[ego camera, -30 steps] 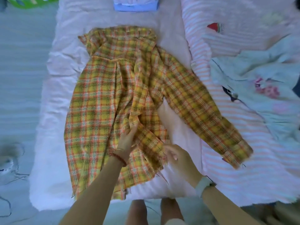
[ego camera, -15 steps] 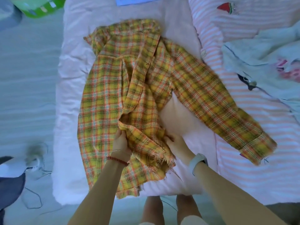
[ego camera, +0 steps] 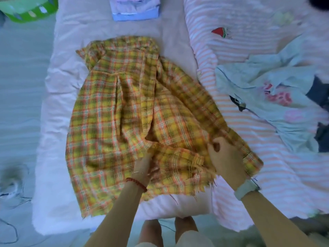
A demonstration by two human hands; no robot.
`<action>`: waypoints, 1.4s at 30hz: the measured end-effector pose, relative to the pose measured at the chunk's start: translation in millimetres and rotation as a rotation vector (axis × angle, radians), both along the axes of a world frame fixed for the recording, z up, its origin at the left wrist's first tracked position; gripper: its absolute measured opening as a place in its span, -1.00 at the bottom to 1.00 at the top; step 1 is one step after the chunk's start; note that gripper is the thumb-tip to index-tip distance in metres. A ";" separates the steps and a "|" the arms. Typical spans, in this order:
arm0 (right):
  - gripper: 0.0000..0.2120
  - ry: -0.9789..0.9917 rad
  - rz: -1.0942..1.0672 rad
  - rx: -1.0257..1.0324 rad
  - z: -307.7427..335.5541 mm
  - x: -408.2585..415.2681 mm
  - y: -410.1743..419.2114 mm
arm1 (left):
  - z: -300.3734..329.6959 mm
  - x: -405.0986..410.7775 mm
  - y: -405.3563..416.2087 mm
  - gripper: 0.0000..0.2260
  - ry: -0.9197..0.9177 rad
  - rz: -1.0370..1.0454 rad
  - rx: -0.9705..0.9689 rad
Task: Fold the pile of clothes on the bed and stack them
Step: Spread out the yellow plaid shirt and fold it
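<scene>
A yellow and orange plaid shirt (ego camera: 114,111) lies spread on the pink bed (ego camera: 58,136), collar away from me. My left hand (ego camera: 145,166), with a red string bracelet, presses on the shirt's bunched lower middle with its fingers tucked into the folds. My right hand (ego camera: 226,157), with a watch on the wrist, pinches the cloth near the right sleeve's cuff (ego camera: 252,161), at the shirt's lower right. A pile of folded clothes (ego camera: 135,9) sits at the bed's far edge. A crumpled pale blue garment (ego camera: 277,97) lies at the right.
A pink and white striped blanket (ego camera: 249,38) with a watermelon patch covers the bed's right side. A green basket (ego camera: 30,9) stands on the floor at the upper left. Cables (ego camera: 12,196) trail on the floor at the left. My feet show below the bed's near edge.
My right hand has moved right, and the right sleeve, earlier stretched out over the striped blanket, is now drawn in against the shirt's body. My left hand stayed on the lower middle.
</scene>
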State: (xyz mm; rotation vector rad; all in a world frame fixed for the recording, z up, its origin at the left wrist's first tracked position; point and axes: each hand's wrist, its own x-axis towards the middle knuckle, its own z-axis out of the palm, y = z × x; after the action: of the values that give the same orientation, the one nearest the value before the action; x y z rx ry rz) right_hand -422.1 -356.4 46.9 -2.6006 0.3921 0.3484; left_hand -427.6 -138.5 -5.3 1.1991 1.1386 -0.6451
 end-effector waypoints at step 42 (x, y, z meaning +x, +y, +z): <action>-0.65 -0.277 0.316 -0.083 -63.0 -58.9 -80.2 | -23.8 -32.4 15.6 -0.77 -0.223 0.209 -0.078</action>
State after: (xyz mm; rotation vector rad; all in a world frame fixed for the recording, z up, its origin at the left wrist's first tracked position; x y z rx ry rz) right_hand -480.9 -436.6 -16.1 -2.7425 -0.1037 0.0719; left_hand -460.0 -122.9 -29.1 1.0409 1.0240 -0.3836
